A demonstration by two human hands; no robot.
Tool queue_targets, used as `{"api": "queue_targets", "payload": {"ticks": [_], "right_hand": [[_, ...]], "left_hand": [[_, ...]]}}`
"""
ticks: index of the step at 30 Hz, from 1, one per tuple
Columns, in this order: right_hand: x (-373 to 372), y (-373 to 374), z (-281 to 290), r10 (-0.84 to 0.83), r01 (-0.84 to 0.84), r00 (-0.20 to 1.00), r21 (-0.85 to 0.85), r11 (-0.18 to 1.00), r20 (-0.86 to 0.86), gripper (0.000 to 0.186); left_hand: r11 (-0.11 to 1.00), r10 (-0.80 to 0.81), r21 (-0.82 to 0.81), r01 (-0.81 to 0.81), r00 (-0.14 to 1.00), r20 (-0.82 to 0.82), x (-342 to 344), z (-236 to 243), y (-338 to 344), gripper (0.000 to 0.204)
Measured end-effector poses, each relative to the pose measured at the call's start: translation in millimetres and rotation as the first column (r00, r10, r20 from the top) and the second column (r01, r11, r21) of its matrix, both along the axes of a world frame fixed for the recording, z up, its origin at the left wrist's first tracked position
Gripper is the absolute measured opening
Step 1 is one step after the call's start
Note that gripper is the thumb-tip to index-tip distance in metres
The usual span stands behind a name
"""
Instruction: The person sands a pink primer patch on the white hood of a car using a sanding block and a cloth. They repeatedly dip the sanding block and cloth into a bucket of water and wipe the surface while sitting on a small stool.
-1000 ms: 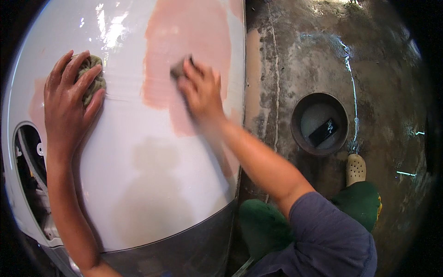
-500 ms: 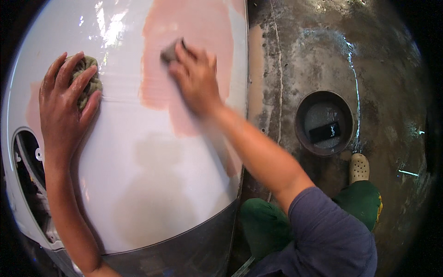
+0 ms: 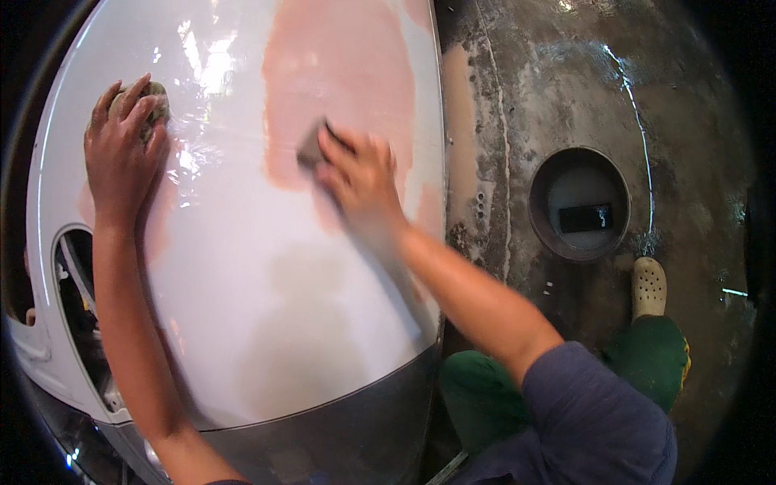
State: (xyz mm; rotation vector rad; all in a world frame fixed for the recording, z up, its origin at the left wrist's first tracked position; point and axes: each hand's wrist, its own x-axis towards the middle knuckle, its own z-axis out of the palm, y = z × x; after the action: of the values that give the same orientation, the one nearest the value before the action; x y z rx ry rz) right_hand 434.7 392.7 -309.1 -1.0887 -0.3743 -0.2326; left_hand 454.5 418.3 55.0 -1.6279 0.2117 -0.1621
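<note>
My left hand (image 3: 123, 162) grips an olive-green wadded cloth (image 3: 158, 105) on a white vehicle body panel (image 3: 202, 226), near a pinkish patch at the left. My right hand (image 3: 364, 178) holds a small grey sanding block (image 3: 311, 152) pressed on the large pink patch (image 3: 339, 65) in the panel's upper middle. The block is slightly blurred and partly hidden under my fingers. The surface around both hands shines wet.
A cut-out opening (image 3: 74, 275) is at the panel's left, a dark lower band (image 3: 323, 436) near me. On the wet concrete floor (image 3: 695, 121) at right stands a round bucket (image 3: 541, 226) of cloudy water showing a dark rectangle, near my sandal (image 3: 649, 287).
My right hand went up and left, then came back down and right with the block. My left hand, still on the cloth, sits slightly higher in view. The whole view has shifted somewhat.
</note>
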Motion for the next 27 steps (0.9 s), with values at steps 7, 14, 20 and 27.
{"api": "queue_targets", "payload": {"ticks": [7, 14, 20, 27], "right_hand": [[38, 4, -2, -0.044, 0.039, 0.992, 0.037, 0.999, 0.122, 0.048], [20, 4, 13, -0.103, 0.092, 0.984, 0.083, 0.992, 0.148, 0.054], [5, -2, 5, -0.091, 0.083, 0.982, 0.057, 0.995, 0.166, 0.051], [51, 18, 26, -0.094, 0.077, 0.990, 0.153, 0.985, 0.107, 0.047]], "left_hand": [[1.000, -0.020, 0.005, 0.020, 0.998, 0.053, 17, -16, 2, 0.033], [0.997, -0.038, -0.063, 0.035, 0.998, -0.055, 14, -15, 8, 0.026], [0.998, -0.029, -0.060, 0.024, 0.996, -0.079, 18, -17, -2, 0.024], [0.998, -0.004, -0.060, 0.000, 0.998, -0.055, 14, -19, 7, 0.024]]}}
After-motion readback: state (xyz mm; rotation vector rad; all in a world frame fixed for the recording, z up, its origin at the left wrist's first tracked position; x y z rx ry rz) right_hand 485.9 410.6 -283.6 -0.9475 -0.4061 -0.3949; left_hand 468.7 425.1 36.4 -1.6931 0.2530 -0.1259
